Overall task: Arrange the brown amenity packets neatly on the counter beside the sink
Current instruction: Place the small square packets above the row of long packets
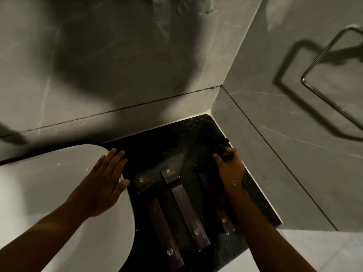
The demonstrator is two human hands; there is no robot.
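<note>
Several brown amenity packets with gold logos lie on the black speckled counter (188, 132) right of the white sink (59, 185). Two long packets (190, 214) (163, 230) lie side by side, pointing away from me. Two short packets (170, 174) (143, 181) sit at their far ends, slightly askew. Another long packet (224, 220) is partly hidden under my right forearm. My left hand (106, 179) rests flat and open on the sink rim, holding nothing. My right hand (230, 165) curls its fingers on a dark item near the right wall; what it is, I cannot make out.
Grey marble walls meet in a corner behind the counter (220, 87). A chrome towel ring (322, 55) hangs on the right wall. The counter's front edge drops to a pale tiled floor (314, 250) at the lower right.
</note>
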